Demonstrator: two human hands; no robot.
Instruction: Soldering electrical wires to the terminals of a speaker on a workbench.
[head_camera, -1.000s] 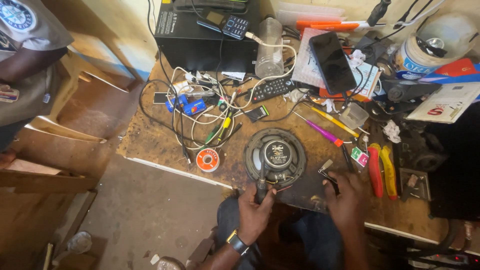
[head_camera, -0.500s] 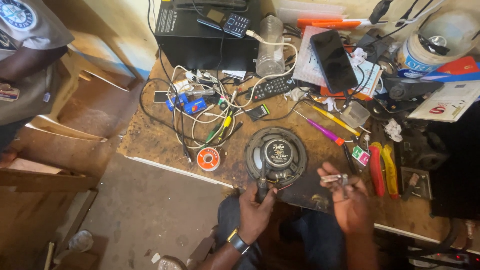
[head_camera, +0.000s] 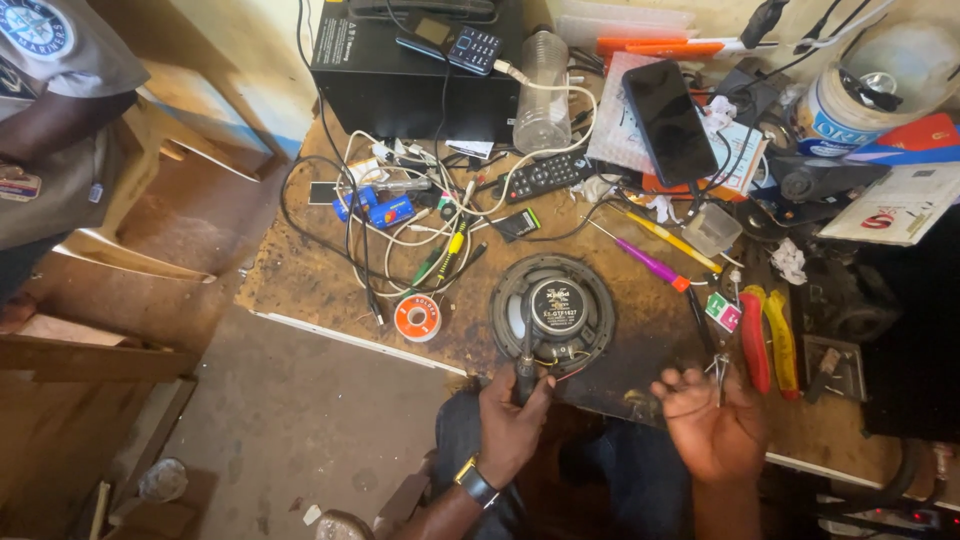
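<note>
Since half a second ago the right hand has drawn back slightly from the counter edge, palm up, its fingers loosely curled around small metal pieces too tiny to make out. Left hand grips a dark-handled soldering iron, fingers wrapped tight on the handle; its long axis runs nearly straight away from the person, tip pointing onto the round black speaker lying magnet-up near the counter's front edge. Thin wires at the speaker's near rim are hard to tell apart. An orange solder spool lies left of the speaker, red and yellow pliers to its right, tangled cables behind.
</note>
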